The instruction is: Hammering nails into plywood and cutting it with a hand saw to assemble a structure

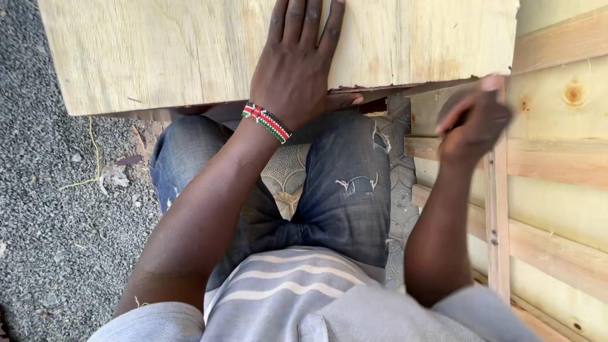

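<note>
Two hands: left hand (296, 63) flat, fingers together on plywood sheet (158, 50); right hand (472, 123) blurred, grip unclear.

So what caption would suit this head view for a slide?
Seated person presses left hand flat on a plywood sheet, right hand blurred beside a wooden frame.

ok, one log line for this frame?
left hand: flat on plywood sheet | right hand: blurred, by wooden frame | seated
</note>
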